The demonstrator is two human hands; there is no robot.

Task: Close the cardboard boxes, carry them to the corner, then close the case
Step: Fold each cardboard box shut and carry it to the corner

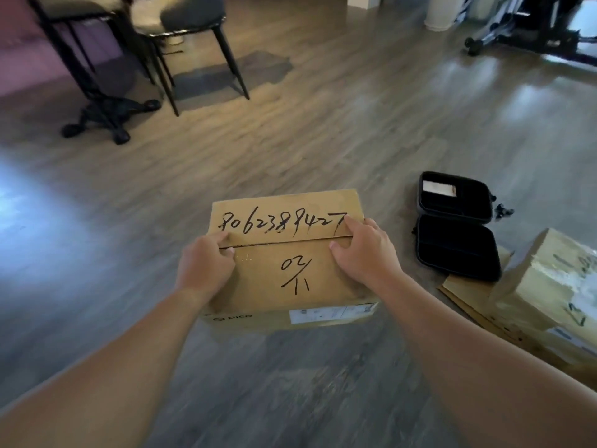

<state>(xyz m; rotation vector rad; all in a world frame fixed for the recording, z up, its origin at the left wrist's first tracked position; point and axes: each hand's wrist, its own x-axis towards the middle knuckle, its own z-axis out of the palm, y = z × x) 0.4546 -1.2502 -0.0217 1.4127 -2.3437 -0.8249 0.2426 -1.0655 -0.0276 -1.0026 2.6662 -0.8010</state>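
With both forearms stretched forward, left hand (205, 265) gripping the cardboard box (287, 270) at its left edge, fingers over the flap seam. Right hand (366, 253) clamped on the right edge. Box shut, low over the floor (129, 195). Further right, black case (457, 226) lying open.

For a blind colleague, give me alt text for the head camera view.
Both hands, left hand and right hand, press the flaps of a cardboard box shut on a wood floor. To its right, a black case lies open.
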